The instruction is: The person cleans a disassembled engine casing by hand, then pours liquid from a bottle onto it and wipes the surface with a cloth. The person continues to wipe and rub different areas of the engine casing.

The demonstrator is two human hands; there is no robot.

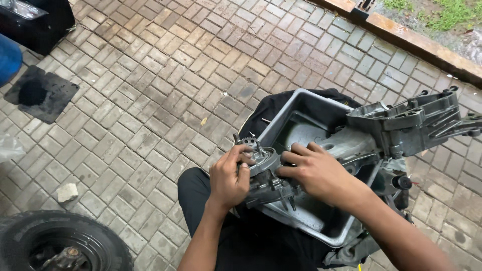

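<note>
both hands clenched on the gear assembly (261, 163), left hand (228, 178) at 9 o'clock steadying it, right hand (314, 170) at 3 o'clock, over the grey tray (301, 113), probably to catch loose parts; tyre (60, 243) at 7 o'clock.

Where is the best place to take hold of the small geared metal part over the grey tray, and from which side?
Probably at its round body, from both sides. The geared part has teeth and thin pins on top, poor for fingers. The left hand and right hand already flank its broad middle above the grey tray.
</note>
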